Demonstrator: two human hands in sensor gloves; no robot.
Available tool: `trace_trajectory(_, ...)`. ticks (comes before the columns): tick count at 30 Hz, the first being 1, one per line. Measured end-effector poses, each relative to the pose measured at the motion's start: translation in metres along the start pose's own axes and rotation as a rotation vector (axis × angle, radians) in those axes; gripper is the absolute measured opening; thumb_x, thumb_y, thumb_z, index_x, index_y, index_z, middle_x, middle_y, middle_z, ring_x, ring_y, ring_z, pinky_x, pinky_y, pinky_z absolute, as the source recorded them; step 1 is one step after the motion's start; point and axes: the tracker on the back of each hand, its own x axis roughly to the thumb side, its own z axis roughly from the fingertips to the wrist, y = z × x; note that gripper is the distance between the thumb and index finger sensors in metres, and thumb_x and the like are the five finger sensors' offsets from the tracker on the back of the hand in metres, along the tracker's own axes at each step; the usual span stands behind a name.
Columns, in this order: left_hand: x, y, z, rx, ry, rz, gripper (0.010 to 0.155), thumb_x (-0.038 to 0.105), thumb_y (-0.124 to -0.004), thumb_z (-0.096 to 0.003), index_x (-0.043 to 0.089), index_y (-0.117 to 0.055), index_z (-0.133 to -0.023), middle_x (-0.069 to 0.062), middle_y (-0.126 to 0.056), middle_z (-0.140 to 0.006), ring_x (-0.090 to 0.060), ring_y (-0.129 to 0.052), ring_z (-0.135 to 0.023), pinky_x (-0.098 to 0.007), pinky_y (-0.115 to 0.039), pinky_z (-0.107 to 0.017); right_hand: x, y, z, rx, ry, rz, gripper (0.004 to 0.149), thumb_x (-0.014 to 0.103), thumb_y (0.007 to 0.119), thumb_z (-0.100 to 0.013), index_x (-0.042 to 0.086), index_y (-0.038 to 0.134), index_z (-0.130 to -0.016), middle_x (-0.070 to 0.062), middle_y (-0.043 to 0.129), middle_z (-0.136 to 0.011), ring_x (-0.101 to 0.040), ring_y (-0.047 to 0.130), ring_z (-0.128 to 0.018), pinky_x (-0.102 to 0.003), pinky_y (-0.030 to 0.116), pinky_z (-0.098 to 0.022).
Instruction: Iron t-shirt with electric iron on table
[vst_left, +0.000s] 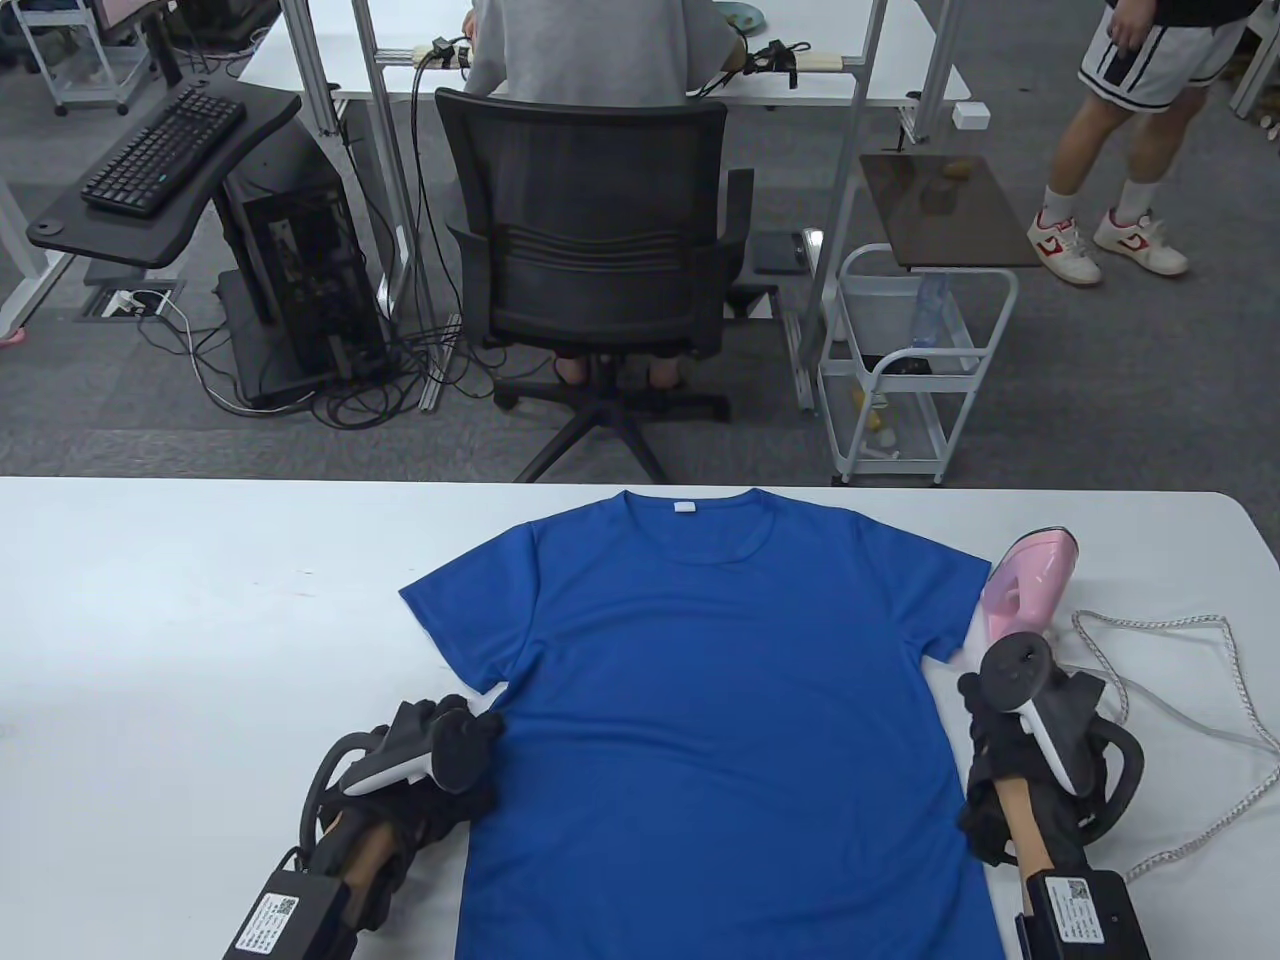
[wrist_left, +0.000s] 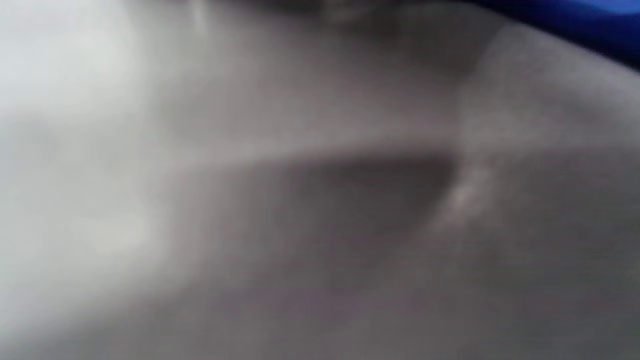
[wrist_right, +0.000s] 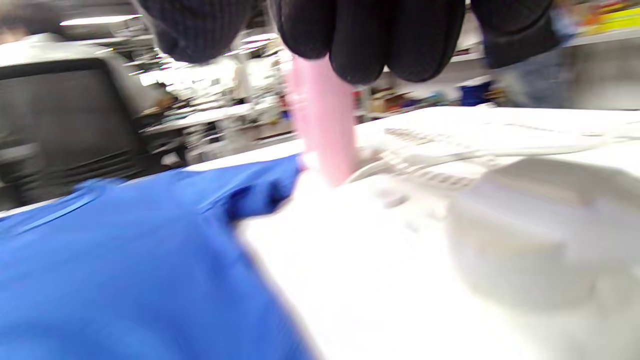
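Blue shirt (vst_left: 720, 700) lies flat mid-worktop (vst_left: 200, 600), soft and liable to bunch. Pink iron (vst_left: 1030, 585) stands just right of its sleeve: rigid, probably weighty, best grabbed by the handle. Right hand (vst_left: 1010, 740) sits close, fingers (wrist_right: 395, 40) loosely curled, empty; left hand (vst_left: 440, 760) rests at the shirt's edge, finger state unclear.

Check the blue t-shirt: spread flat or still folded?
Spread flat. The blue short-sleeved t-shirt lies face up on the white table, both sleeves out, collar away from the person, no folds visible.

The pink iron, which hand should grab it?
Right, probably. The right hand is beside the pink iron, which stands off the blue t-shirt's right sleeve. The left hand sits at the shirt's far edge, across the cloth.
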Motion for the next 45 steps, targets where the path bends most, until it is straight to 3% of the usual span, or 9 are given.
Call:
trace_trajectory(2,-0.001,0.001,0.000,-0.009,0.006,0.025,0.078,0.060,-0.055,-0.0455,0.041,-0.016,-0.110,-0.007,-0.012,-0.118,-0.039,-0.020,-0.110,-0.067,-0.034,-0.074,-0.006,0.003,-0.014,0.001,0.078,-0.052,0.081,0.052,0.072,-0.048,0.007,0.044,-0.109,-0.024,0.061,-0.102,-0.048,0.074,-0.087,-0.066,0.063,-0.063)
trace_trajectory(6,-0.001,0.000,-0.001,0.024,0.002,-0.011,0.074,0.061,-0.055,-0.0453,0.044,-0.021,-0.109,-0.006,-0.016,-0.118,-0.039,-0.024,-0.110,-0.065,-0.036,-0.075,0.001,0.010,-0.035,0.023,0.135,-0.093,0.088,0.053,0.071,-0.047,0.004,0.035,-0.111,-0.027,0.049,-0.108,-0.053,0.065,-0.094,-0.069,0.060,-0.065)
trace_trajectory(10,-0.005,-0.002,-0.002,0.011,-0.008,0.038,0.075,0.061,-0.056,-0.0457,0.044,-0.020,-0.109,-0.005,-0.013,-0.117,-0.038,-0.019,-0.109,-0.065,-0.031,-0.075,0.014,0.018,-0.053,-0.006,0.193,-0.055,0.085,0.054,0.070,-0.047,0.006,0.038,-0.110,-0.025,0.053,-0.107,-0.051,0.068,-0.092,-0.067,0.062,-0.064)
trace_trajectory(14,-0.004,-0.002,-0.001,0.016,-0.010,0.039,0.075,0.061,-0.056,-0.0456,0.044,-0.020,-0.109,-0.005,-0.012,-0.117,-0.038,-0.018,-0.109,-0.065,-0.030,-0.075,0.019,0.031,-0.064,0.005,0.287,-0.234,0.072,0.047,0.067,-0.051,0.008,0.044,-0.107,-0.023,0.058,-0.104,-0.048,0.074,-0.088,-0.064,0.066,-0.063)
trace_trajectory(21,-0.004,-0.002,-0.001,0.014,-0.012,0.050,0.074,0.061,-0.055,-0.0455,0.045,-0.019,-0.109,-0.005,-0.011,-0.117,-0.037,-0.016,-0.109,-0.064,-0.029,-0.075,0.014,0.036,-0.075,0.005,0.331,-0.263,0.065,0.049,0.072,-0.049,0.011,0.058,-0.100,-0.017,0.069,-0.098,-0.045,0.080,-0.085,-0.063,0.069,-0.061)
trace_trajectory(26,-0.003,0.000,0.000,0.019,-0.001,0.020,0.074,0.061,-0.056,-0.0450,0.045,-0.021,-0.108,-0.005,-0.015,-0.117,-0.038,-0.020,-0.110,-0.064,-0.032,-0.076,0.009,0.035,-0.079,0.040,0.310,-0.350,0.062,0.045,0.073,-0.048,0.010,0.058,-0.097,-0.017,0.069,-0.097,-0.044,0.080,-0.085,-0.062,0.069,-0.062)
trace_trajectory(36,-0.003,-0.001,-0.001,0.019,-0.004,0.043,0.074,0.060,-0.057,-0.0452,0.044,-0.021,-0.109,-0.006,-0.013,-0.117,-0.038,-0.019,-0.109,-0.064,-0.031,-0.075,0.017,0.022,-0.075,-0.071,0.204,-0.397,0.061,0.041,0.075,-0.045,0.008,0.064,-0.095,-0.018,0.074,-0.094,-0.042,0.086,-0.081,-0.058,0.077,-0.057)
trace_trajectory(42,-0.004,-0.002,-0.001,0.016,-0.009,0.061,0.075,0.059,-0.057,-0.0458,0.043,-0.020,-0.109,-0.007,-0.013,-0.117,-0.039,-0.017,-0.109,-0.065,-0.029,-0.075,0.029,0.001,-0.064,-0.113,0.049,-0.407,0.062,0.042,0.074,-0.044,0.008,0.064,-0.095,-0.016,0.074,-0.091,-0.041,0.086,-0.081,-0.060,0.075,-0.059)
trace_trajectory(45,-0.004,-0.002,-0.001,0.020,-0.021,0.088,0.082,0.058,-0.059,-0.0467,0.043,-0.002,-0.105,-0.008,-0.014,-0.117,-0.040,-0.017,-0.109,-0.065,-0.029,-0.074,0.037,-0.019,-0.053,-0.124,-0.100,-0.410,0.063,0.043,0.072,-0.044,0.006,0.063,-0.095,-0.017,0.073,-0.089,-0.039,0.086,-0.079,-0.059,0.075,-0.060)
